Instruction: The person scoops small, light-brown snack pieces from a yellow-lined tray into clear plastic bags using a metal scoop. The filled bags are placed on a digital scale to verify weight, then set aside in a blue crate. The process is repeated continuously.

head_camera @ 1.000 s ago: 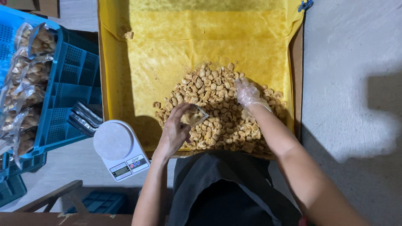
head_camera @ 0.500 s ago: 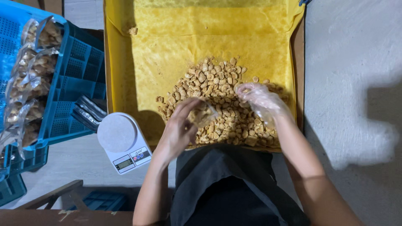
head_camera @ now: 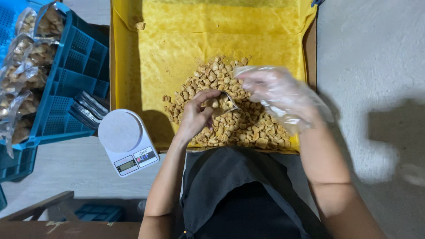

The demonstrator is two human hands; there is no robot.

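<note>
While the left hand (head_camera: 195, 118) holds a small clear bag (head_camera: 220, 104) with its fingers closed on the bag's edge, the right hand (head_camera: 275, 95), in a thin clear plastic glove, is blurred over the pile at about 3 o'clock from the bag, fingers loosely spread; I cannot tell if it holds pieces. The bag is at the middle of the heap of golden-brown snack pieces (head_camera: 234, 119), which lies on a yellow sheet (head_camera: 177, 40) lining a shallow brown box (head_camera: 311, 53). One stray piece (head_camera: 141, 25) rests near the sheet's corner at 11 o'clock. At 8 o'clock from the heap stands a white kitchen scale (head_camera: 126, 140) with a round plate, on a pale grey concrete floor (head_camera: 372, 53). At 9 o'clock a blue plastic crate (head_camera: 73, 75) holds filled clear bags (head_camera: 31, 53) of the same snack, and some flat dark packets (head_camera: 88, 108) lie between crate and scale. The person's dark apron (head_camera: 239, 190) fills the 6 o'clock side.
</note>
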